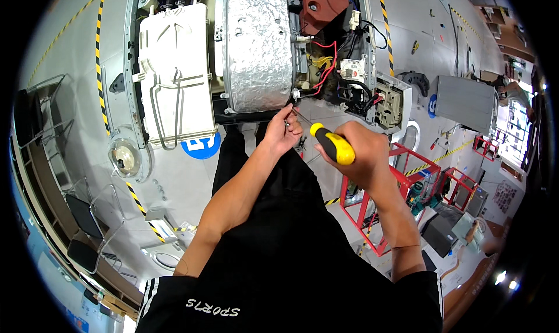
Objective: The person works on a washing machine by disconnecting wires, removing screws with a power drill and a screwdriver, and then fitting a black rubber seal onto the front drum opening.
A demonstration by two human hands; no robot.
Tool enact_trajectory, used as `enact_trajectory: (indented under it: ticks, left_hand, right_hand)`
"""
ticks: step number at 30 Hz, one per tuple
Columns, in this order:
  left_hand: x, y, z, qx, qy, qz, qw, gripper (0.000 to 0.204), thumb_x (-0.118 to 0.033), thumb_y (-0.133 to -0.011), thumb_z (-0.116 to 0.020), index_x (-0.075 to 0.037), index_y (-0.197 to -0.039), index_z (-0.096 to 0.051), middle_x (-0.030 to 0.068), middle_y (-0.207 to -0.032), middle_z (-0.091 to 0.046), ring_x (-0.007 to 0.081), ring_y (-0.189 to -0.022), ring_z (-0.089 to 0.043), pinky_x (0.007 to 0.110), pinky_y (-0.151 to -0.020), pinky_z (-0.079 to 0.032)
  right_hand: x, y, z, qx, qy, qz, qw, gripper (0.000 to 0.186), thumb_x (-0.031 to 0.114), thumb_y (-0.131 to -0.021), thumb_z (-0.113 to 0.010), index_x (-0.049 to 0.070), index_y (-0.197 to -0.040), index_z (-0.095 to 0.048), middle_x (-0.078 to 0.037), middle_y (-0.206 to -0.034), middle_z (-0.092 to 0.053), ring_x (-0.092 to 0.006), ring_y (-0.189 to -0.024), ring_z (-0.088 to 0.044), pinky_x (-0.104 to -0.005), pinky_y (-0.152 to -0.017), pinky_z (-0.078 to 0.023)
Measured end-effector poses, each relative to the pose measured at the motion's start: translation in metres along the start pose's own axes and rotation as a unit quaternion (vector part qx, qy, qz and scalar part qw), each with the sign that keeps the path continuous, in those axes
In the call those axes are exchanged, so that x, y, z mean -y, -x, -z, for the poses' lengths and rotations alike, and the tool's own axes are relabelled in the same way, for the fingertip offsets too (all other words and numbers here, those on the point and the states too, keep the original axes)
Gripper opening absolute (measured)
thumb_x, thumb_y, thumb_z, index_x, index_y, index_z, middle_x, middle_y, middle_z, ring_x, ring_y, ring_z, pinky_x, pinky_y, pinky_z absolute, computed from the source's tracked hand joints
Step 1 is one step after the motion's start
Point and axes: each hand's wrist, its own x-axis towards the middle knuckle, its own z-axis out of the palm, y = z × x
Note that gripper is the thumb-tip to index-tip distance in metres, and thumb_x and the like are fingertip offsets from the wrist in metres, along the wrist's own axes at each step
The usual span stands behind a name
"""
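My right hand (365, 152) is wrapped around the yellow and black handle of a screwdriver (338, 148). Its thin shaft slants up and left toward the lower right corner of a foil-covered housing (259, 48). At that corner my left hand (283, 134) has its fingers drawn together near the screwdriver's tip. What the fingers pinch, if anything, is too small to make out. The housing sits inside an opened appliance, beside a white plastic box (174, 71) on its left. Red wires (327, 71) run just right of the housing.
A reddish-brown part (320, 7) and a control module (391, 106) sit at the appliance's right. Red metal frames (378, 245) stand on the floor at right, below a grey panel (466, 104). A round clear door (125, 159) lies left. Chairs (87, 231) line the left side.
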Motion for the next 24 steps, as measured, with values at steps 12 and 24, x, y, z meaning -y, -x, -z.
enact_trajectory:
  ticks: [12,24]
  left_hand:
    - [0.009,0.011,-0.019,0.032,0.035,-0.014,0.999,0.019,-0.023,-0.093,-0.055,-0.005,-0.087,-0.052,-0.0048,-0.058,-0.035,0.0073,-0.047,-0.030,0.024,-0.047,-0.027]
    - [0.021,0.018,-0.023,0.077,0.078,0.006,0.994,0.026,-0.029,-0.094,-0.053,-0.004,-0.094,-0.054,-0.0053,-0.056,-0.031,0.0070,-0.046,-0.027,0.023,-0.047,-0.026]
  right_hand:
    - [0.026,-0.025,0.036,-0.024,0.123,0.067,0.990,0.042,0.029,-0.064,-0.081,0.004,-0.094,-0.063,-0.005,-0.075,-0.057,-0.0169,-0.050,-0.054,-0.0277,-0.043,-0.044]
    - [0.021,-0.032,0.042,0.109,0.205,0.052,0.971,0.040,0.031,-0.078,-0.071,0.003,-0.104,-0.058,-0.009,-0.070,-0.058,-0.0250,-0.053,-0.058,-0.0362,-0.042,-0.043]
